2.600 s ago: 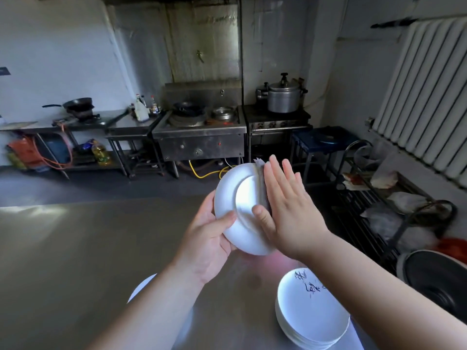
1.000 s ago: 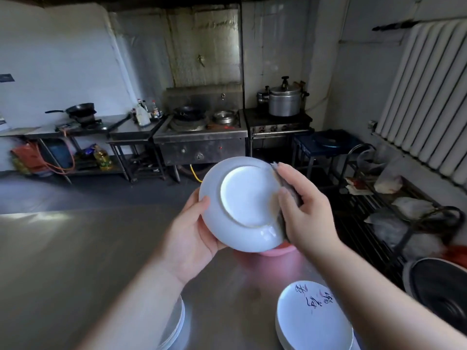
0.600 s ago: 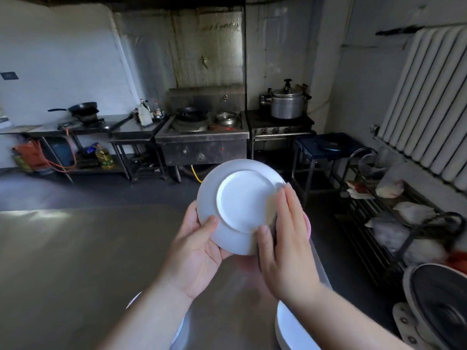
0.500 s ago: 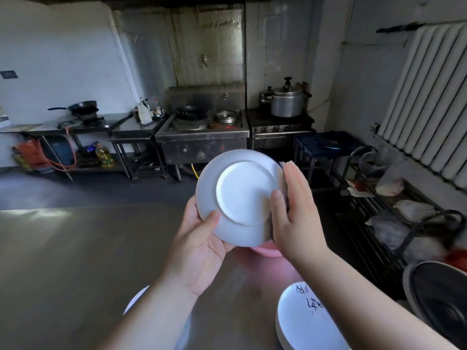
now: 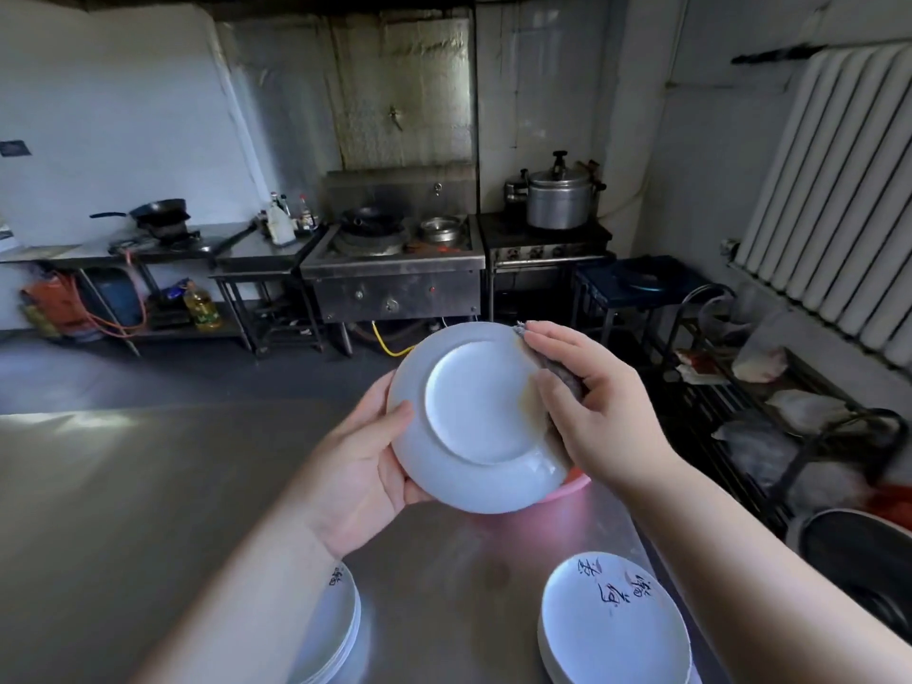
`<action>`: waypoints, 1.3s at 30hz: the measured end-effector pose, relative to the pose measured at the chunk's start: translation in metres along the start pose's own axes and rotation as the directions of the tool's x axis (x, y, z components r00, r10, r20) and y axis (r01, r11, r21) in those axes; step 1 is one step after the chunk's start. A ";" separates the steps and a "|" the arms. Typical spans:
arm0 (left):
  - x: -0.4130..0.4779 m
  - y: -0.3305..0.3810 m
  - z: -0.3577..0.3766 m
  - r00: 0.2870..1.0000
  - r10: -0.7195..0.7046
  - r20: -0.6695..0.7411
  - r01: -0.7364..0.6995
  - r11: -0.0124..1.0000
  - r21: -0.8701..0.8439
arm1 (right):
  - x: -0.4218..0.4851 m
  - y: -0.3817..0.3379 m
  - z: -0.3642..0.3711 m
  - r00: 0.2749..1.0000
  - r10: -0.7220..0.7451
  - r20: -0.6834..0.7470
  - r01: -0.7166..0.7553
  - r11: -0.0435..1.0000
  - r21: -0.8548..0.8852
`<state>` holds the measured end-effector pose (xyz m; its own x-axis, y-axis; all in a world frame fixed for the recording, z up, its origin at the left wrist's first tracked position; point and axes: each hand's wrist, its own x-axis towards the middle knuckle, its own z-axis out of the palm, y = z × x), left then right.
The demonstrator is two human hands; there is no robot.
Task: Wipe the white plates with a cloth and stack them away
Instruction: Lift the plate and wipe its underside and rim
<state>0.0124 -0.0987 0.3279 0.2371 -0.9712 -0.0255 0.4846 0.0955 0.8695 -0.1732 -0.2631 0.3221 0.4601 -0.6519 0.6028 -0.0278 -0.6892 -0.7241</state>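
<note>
- Table (image 5: 148,510): the wiping step is in hand above it; next, judged: finish the rim, set the plate on a stack (image 5: 612,629).
- Plate (image 5: 474,417): white, glossy, tilted, underside with foot ring facing the camera.
- Left hand (image 5: 365,466): thumb and fingers grip its left rim.
- Right hand (image 5: 592,407): fingers curled, pressing grey cloth (image 5: 560,372) to right rim.

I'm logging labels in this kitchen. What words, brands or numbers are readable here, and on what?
Nothing is legible enough to quote.
On the right plate stack, top plate: black handwritten marks, too scrawled to read.
On the left plate stack, rim: black handwritten marks, partly hidden, unreadable.
On the dark wall plaque: too small.
On the yellow oil bottle: label blurred.
On the held plate, underside: no writing.
</note>
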 end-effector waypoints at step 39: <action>0.013 -0.053 0.071 0.923 0.263 -0.281 -0.300 0.949 -0.095 | -0.038 0.002 0.050 0.963 0.190 -0.189 -0.255 0.871 -0.419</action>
<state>-0.0695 -0.1323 0.3165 0.5830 -0.8097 0.0669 0.4686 0.4025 0.7864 -0.1462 -0.2240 0.2810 0.2702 -0.8190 0.5061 -0.5135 -0.5673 -0.6438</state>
